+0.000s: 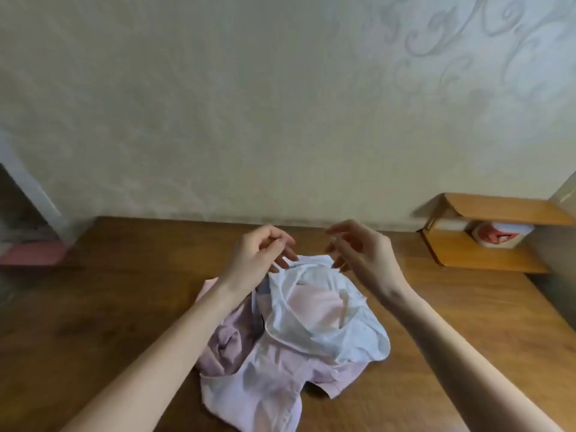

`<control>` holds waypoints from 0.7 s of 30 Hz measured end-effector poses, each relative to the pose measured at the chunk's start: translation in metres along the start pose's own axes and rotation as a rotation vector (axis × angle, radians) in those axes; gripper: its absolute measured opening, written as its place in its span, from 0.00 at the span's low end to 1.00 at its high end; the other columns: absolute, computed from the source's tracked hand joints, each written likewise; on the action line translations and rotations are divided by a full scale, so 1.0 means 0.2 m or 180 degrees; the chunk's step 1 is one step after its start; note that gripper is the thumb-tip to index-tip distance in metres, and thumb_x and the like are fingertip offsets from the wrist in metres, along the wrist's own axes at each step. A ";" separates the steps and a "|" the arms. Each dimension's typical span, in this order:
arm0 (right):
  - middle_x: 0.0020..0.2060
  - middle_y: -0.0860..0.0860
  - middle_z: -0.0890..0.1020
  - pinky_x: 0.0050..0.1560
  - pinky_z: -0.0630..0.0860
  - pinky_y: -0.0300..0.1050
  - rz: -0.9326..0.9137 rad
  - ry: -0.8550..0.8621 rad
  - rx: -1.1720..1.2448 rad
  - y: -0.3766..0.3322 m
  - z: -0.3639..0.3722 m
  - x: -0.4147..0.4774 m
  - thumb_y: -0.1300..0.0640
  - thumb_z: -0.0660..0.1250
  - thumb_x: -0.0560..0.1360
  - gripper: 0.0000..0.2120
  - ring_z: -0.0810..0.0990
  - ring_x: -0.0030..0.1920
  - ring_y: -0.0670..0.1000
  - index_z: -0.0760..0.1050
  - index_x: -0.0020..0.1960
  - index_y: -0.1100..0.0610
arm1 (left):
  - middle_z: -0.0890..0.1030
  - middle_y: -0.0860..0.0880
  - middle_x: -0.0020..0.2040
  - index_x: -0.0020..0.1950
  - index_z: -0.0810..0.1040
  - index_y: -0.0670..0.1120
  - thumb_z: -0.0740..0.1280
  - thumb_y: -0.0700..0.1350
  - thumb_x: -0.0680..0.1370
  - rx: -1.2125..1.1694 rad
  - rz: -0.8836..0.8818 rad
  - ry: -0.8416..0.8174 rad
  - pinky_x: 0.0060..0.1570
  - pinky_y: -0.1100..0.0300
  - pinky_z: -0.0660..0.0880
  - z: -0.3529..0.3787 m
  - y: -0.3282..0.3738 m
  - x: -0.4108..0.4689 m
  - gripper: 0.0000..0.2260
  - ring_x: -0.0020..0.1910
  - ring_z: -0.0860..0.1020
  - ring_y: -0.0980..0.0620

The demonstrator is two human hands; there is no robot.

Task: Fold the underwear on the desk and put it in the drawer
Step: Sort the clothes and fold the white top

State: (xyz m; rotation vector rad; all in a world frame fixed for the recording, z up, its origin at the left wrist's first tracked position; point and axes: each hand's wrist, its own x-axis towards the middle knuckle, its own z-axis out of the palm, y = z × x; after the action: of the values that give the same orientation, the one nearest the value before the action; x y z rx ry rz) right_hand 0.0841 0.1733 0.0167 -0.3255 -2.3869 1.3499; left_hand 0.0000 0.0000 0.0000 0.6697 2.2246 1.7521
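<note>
Desk: underwear just below fingertips (blurred)

Over on the right, a small wooden shelf holds a red-and-white box — pale, swirl-patterned wallpaper behind.

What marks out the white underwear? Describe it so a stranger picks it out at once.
Start at the wooden desk against the patterned wall; a heap of garments lies in its middle. The white underwear sits on top of that heap. It alone is white and thin, while the pink pieces lie under it.
</note>
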 end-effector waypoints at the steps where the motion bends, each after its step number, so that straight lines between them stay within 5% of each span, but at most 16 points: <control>1: 0.35 0.52 0.84 0.32 0.78 0.43 -0.0053 0.0013 0.0011 0.11 0.06 -0.03 0.64 0.63 0.76 0.08 0.81 0.30 0.50 0.79 0.49 0.55 | 0.83 0.46 0.37 0.49 0.77 0.38 0.60 0.37 0.79 -0.0054 0.0042 0.0026 0.32 0.65 0.73 0.04 -0.12 -0.03 0.07 0.33 0.79 0.55; 8: 0.36 0.46 0.84 0.39 0.80 0.53 -0.0694 0.0435 -0.0311 0.59 0.36 -0.17 0.61 0.64 0.75 0.08 0.81 0.32 0.47 0.78 0.48 0.49 | 0.82 0.49 0.42 0.52 0.75 0.44 0.62 0.38 0.78 0.0125 0.0533 0.0740 0.36 0.68 0.74 0.21 -0.73 -0.15 0.05 0.36 0.79 0.59; 14: 0.41 0.43 0.83 0.42 0.77 0.48 -0.1192 0.0672 -0.1111 0.70 0.48 -0.29 0.53 0.66 0.74 0.05 0.80 0.37 0.44 0.80 0.47 0.48 | 0.80 0.50 0.44 0.50 0.76 0.46 0.65 0.46 0.77 0.1352 0.1361 0.0833 0.41 0.58 0.77 0.28 -0.90 -0.21 0.05 0.41 0.79 0.53; 17: 0.46 0.43 0.83 0.43 0.78 0.50 -0.1205 0.0759 -0.1277 0.76 0.52 -0.39 0.52 0.66 0.75 0.04 0.81 0.41 0.44 0.81 0.47 0.48 | 0.79 0.50 0.48 0.51 0.76 0.46 0.64 0.43 0.77 0.1369 0.1476 0.0684 0.46 0.56 0.77 0.28 -0.91 -0.29 0.05 0.45 0.78 0.55; 21: 0.53 0.41 0.80 0.55 0.74 0.48 -0.1226 0.0445 -0.0769 0.73 0.45 -0.50 0.37 0.61 0.72 0.18 0.77 0.54 0.44 0.78 0.55 0.45 | 0.76 0.52 0.58 0.60 0.72 0.49 0.66 0.47 0.76 0.1103 0.1280 0.0471 0.54 0.59 0.74 0.21 -0.87 -0.38 0.13 0.57 0.75 0.56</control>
State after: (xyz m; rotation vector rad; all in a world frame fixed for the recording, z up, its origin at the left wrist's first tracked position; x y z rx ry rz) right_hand 0.1377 0.1403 -0.1718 -0.0168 -2.3427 0.8436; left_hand 0.0493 -0.0322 -0.1857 1.1668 2.6778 1.6325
